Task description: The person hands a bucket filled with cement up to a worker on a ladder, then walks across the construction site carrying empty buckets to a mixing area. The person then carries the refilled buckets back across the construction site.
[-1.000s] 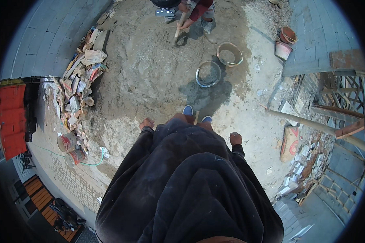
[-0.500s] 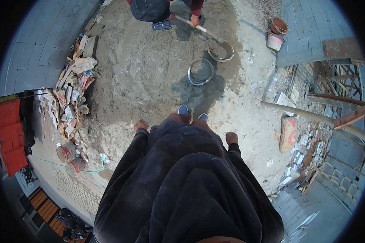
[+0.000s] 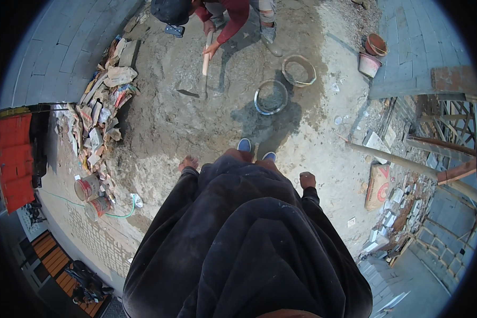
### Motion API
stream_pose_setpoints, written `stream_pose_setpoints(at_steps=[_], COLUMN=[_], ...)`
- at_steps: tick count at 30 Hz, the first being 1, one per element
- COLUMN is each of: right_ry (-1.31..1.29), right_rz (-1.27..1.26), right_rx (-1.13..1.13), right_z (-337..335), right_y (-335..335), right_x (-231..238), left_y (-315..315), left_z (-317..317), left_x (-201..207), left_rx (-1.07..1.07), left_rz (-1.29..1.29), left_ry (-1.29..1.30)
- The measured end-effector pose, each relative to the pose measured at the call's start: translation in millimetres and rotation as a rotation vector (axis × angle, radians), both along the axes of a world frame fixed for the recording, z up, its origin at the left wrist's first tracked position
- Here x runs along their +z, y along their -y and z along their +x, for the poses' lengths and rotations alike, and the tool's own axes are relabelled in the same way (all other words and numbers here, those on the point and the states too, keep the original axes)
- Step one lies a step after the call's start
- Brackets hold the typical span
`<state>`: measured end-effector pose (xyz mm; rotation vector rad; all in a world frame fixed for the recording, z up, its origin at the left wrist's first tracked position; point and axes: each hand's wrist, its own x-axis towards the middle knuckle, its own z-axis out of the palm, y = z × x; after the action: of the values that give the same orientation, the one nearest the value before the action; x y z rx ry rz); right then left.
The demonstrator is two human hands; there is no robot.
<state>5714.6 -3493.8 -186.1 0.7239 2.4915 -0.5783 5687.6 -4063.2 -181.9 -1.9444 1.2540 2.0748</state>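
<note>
My left hand [image 3: 188, 162] hangs beside my left thigh above the ground, its fingers loosely apart and holding nothing. On the other side, my right hand [image 3: 307, 180] hangs closed in a loose fist, with nothing seen in it. Beyond my blue shoes lies a wide spread of wet grey mortar [image 3: 159, 116]. A round bucket [image 3: 271, 97] of grey mix stands just ahead of my feet, and a second bucket [image 3: 299, 71] is behind it to the right. At the far side a bent-over co-worker grips a wooden-handled digging tool [image 3: 205, 59], its head low in the mortar.
Torn paper sacks and rubbish [image 3: 98, 114] are heaped along the left wall. Two paint-type pails [image 3: 87, 187] and a green hose [image 3: 123, 215] sit lower left. At right are a wooden pole [image 3: 392, 155], a full cement sack [image 3: 377, 186], broken blocks and two stacked-by buckets [image 3: 370, 64].
The co-worker's tool has swung left, from the far right bucket to the mortar, and more of that person's body shows. My hands hang almost unmoved; the view has shifted slightly.
</note>
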Motion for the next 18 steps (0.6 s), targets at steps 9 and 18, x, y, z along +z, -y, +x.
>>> stream_pose_setpoints(at_steps=[9, 18], right_ry=[0.072, 0.063], right_rz=[-0.046, -0.02], right_rx=[0.095, 0.255], right_z=[-5.6, -0.7], right_y=[2.1, -24.6], right_x=[2.3, -39.5], left_y=[-3.0, -5.2], left_z=[2.2, 0.4], left_x=[2.2, -4.5], left_rx=[0.07, 0.039], left_rz=[-0.049, -0.093], left_ry=[-0.012, -0.018])
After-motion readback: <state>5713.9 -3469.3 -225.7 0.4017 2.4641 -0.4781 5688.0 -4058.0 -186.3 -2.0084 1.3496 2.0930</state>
